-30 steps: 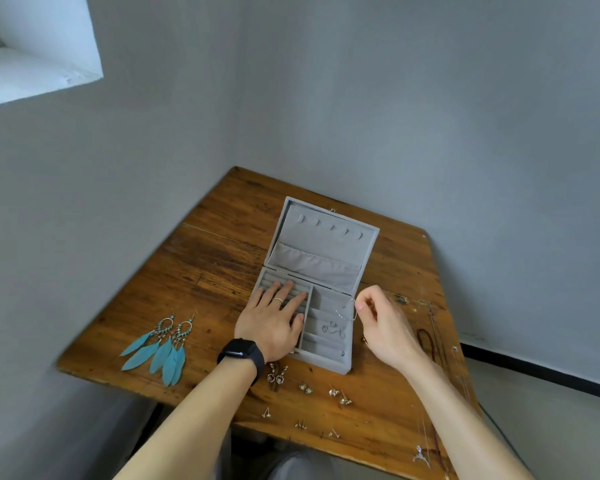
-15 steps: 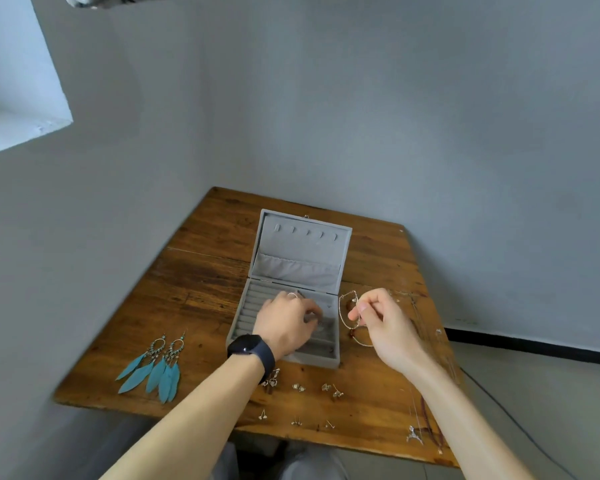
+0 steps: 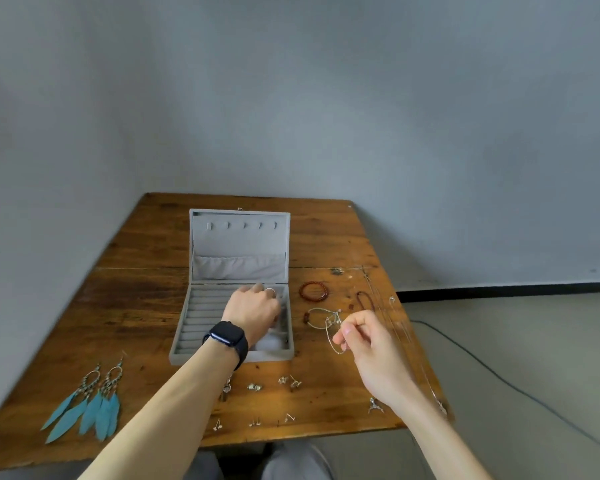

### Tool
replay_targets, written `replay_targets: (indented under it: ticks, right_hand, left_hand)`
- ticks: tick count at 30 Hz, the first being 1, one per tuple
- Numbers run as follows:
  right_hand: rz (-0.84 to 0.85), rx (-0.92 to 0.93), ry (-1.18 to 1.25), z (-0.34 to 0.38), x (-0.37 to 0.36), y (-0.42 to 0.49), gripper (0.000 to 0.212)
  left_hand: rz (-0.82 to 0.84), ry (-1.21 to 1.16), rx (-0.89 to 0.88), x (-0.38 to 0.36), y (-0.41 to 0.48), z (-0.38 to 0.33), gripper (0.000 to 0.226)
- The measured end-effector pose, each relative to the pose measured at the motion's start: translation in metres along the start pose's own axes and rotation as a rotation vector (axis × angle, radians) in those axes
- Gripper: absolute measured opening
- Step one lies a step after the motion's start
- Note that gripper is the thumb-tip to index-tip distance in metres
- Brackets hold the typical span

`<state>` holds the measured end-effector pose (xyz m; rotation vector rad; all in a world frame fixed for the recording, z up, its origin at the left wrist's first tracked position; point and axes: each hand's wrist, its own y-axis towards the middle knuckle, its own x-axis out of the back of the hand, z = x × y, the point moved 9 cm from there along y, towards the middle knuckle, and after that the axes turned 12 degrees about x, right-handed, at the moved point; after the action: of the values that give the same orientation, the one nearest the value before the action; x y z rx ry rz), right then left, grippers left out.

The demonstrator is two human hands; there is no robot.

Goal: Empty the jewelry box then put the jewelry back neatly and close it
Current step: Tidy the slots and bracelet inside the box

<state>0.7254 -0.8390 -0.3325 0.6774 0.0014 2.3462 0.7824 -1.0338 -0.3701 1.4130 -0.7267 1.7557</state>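
Observation:
The grey jewelry box (image 3: 201, 327) stands open on the wooden table (image 3: 136, 306), its lid (image 3: 239, 244) upright. My left hand (image 3: 252, 313) reaches into the box's right compartments with fingers curled down; what they touch is hidden. My right hand (image 3: 368, 336) is raised just right of the box and pinches a thin silver bracelet (image 3: 333, 336) that hangs from thumb and forefinger. A red bead bracelet (image 3: 313, 291), a wire bracelet (image 3: 316, 318) and thin chains (image 3: 392, 317) lie on the table to the right.
Two turquoise feather earrings (image 3: 90, 407) lie at the table's front left. Several small stud earrings (image 3: 257, 388) are spread along the front edge, with a small silver charm (image 3: 374, 405) at the right. Grey walls meet behind the table. A dark cable (image 3: 492, 372) crosses the floor.
My right hand has carried the thin bracelet out of the box to the right, above the table. My left hand has moved from the ring rolls into the right compartments. The view swung rightward.

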Motion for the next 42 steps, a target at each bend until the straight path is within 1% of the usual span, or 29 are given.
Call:
replay_targets:
  ticks: [3, 5, 7, 10, 13, 15, 17, 19, 21, 24, 30, 35, 42]
  right_hand:
    - [-0.02, -0.06, -0.012, -0.014, 0.003, -0.002, 0.01]
    - [-0.027, -0.1, -0.016, -0.022, 0.004, 0.0, 0.008]
    - [-0.016, -0.119, -0.027, -0.029, 0.001, 0.003, 0.01]
    - [0.038, -0.122, -0.053, -0.032, -0.009, 0.008, 0.014]
    - [0.089, -0.138, 0.027, -0.031, -0.021, 0.014, 0.014]
    - [0.098, -0.157, 0.052, -0.035, -0.026, 0.019, 0.013]
    - [0.109, -0.168, -0.058, -0.046, -0.027, 0.024, 0.011]
    - [0.133, -0.171, -0.259, -0.059, -0.026, 0.029, 0.01]
    - [0.12, -0.142, -0.442, -0.065, -0.021, 0.032, 0.012]
    - [0.108, -0.088, -0.559, -0.064, -0.015, 0.033, 0.013]
    - [0.174, 0.001, -0.513, -0.061, -0.022, 0.026, 0.017]
    - [0.189, 0.026, -0.492, -0.059, -0.021, 0.018, 0.012]
    - [0.177, 0.039, -0.477, -0.063, -0.017, 0.011, 0.011]
  left_hand:
    - [0.002, 0.101, -0.106, -0.001, 0.001, -0.013, 0.026]
    - [-0.009, 0.153, -0.134, 0.002, 0.0, -0.018, 0.026]
    - [0.008, 0.16, -0.119, 0.0, -0.001, -0.019, 0.026]
    - [0.046, 0.109, -0.07, -0.006, -0.004, -0.016, 0.028]
    - [0.061, 0.012, -0.038, -0.007, -0.006, -0.01, 0.032]
    - [0.075, -0.116, 0.018, -0.005, -0.006, -0.001, 0.026]
    - [0.078, -0.307, 0.11, -0.001, -0.004, 0.012, 0.017]
    - [0.061, -0.492, 0.19, 0.006, -0.002, 0.024, 0.015]
    - [0.03, -0.61, 0.22, 0.016, -0.002, 0.031, 0.011]
    - [-0.003, -0.736, 0.211, 0.033, -0.007, 0.034, 0.011]
    - [-0.015, -0.885, 0.154, 0.062, -0.017, 0.023, 0.012]
    - [0.024, -0.947, 0.061, 0.083, -0.027, -0.002, 0.011]
    - [0.041, -0.935, 0.017, 0.089, -0.038, -0.021, 0.008]
